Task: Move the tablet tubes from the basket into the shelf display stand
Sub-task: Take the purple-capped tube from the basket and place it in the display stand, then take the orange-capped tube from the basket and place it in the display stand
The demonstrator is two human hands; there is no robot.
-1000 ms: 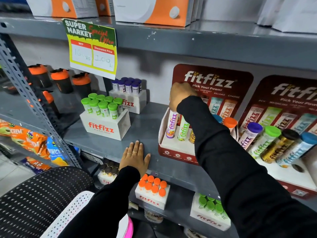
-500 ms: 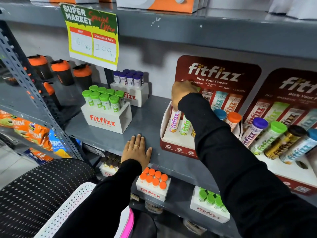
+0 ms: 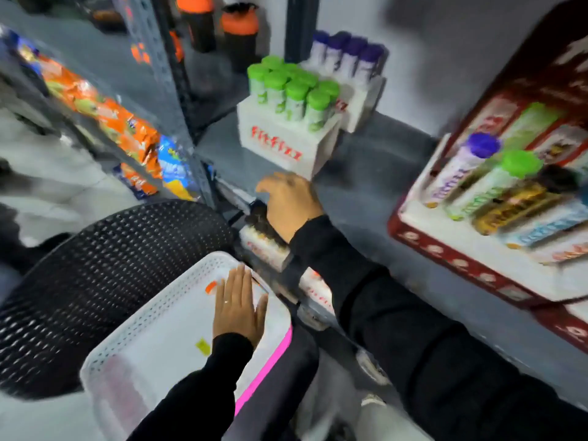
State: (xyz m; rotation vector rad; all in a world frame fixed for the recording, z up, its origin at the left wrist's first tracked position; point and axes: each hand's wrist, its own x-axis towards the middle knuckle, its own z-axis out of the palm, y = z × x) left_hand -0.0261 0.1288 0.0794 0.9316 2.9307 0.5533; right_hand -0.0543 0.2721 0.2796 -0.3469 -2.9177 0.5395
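The white perforated basket (image 3: 133, 329) sits low in front of me, and its contents are blurred. My left hand (image 3: 239, 305) lies flat over its far end, fingers spread, with an orange-capped tablet tube (image 3: 211, 286) partly showing beside it. My right hand (image 3: 288, 203) hovers at the shelf's front edge, fingers loosely curled, holding nothing. The red display stand (image 3: 445, 249) at the right holds several tubes leaning in a row, among them a purple-capped tube (image 3: 461, 167) and a green-capped tube (image 3: 496, 183).
A white Fitfizz box of green-capped tubes (image 3: 286, 132) stands on the grey shelf (image 3: 366, 186), with a box of purple-capped tubes (image 3: 346, 62) behind it. A black perforated basket (image 3: 95, 265) sits left of the white one. Snack packets (image 3: 105, 116) fill the left rack.
The view swung down and left. My right hand left the tube in the red stand and came back to the shelf edge. My left hand dropped from the shelf onto the white basket.
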